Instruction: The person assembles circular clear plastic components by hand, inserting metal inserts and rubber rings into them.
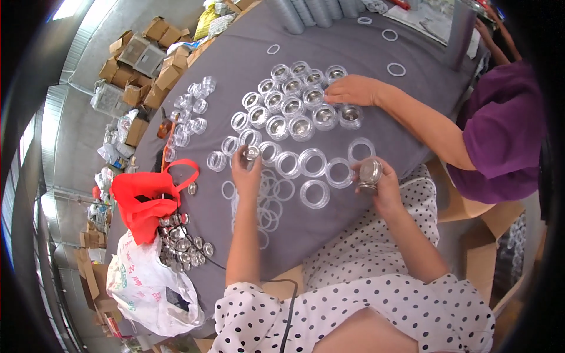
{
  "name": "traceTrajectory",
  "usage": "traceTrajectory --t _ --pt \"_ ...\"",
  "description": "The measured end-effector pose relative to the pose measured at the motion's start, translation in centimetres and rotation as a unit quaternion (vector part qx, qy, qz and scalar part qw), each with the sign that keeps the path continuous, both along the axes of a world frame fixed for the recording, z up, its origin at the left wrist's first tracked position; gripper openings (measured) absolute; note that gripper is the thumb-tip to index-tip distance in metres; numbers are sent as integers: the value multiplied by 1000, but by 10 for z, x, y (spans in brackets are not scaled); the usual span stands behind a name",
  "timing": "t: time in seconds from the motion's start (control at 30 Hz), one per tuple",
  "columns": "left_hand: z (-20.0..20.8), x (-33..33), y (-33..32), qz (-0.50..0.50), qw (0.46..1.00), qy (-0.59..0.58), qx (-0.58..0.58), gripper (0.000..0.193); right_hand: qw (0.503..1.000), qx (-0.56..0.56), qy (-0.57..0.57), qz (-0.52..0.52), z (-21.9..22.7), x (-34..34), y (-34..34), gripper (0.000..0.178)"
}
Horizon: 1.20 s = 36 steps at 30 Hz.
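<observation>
My left hand (pixel 245 175) is closed on a small round silver metal piece (pixel 252 153), held above the nearer rows of clear plastic rings. In my right hand (pixel 386 187) is a round metal-and-clear piece (pixel 370 171), gripped by its sides close to the table edge. Between the hands stand several clear empty rings (pixel 312 162). Farther off, clear rings with silver metal centres (pixel 292 107) form a cluster. Thin flat translucent rings (pixel 269 207) lie beside my left forearm.
A co-worker's hand (pixel 353 90) reaches onto the far right of the cluster. At left are a red bag (pixel 144 197), a white plastic bag (pixel 144 288), loose metal pieces (pixel 179 244) and stacked clear rings (pixel 197 106). Grey cylinders (pixel 303 12) stand at the back.
</observation>
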<state>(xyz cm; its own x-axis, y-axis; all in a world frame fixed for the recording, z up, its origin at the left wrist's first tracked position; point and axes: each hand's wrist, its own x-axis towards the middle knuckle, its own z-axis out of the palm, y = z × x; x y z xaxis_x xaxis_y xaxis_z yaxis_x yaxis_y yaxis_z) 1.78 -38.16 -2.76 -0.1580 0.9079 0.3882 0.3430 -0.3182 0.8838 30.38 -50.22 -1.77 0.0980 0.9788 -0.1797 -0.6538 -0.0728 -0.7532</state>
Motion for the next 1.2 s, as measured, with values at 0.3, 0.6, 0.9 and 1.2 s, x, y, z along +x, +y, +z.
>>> traceTrajectory --t 0.3,0.6,0.9,1.2 --pt "7 1 7 29 998 18 -54 26 999 35 -11 29 -13 3 4 11" --pt "22 -2 33 15 936 289 -202 37 998 54 -11 43 -16 4 4 11" --pt "41 10 -4 -94 902 420 26 19 997 50 -3 54 -17 7 5 11" --pt "35 -9 -4 -107 867 473 -112 33 996 64 -5 59 -18 6 4 11"
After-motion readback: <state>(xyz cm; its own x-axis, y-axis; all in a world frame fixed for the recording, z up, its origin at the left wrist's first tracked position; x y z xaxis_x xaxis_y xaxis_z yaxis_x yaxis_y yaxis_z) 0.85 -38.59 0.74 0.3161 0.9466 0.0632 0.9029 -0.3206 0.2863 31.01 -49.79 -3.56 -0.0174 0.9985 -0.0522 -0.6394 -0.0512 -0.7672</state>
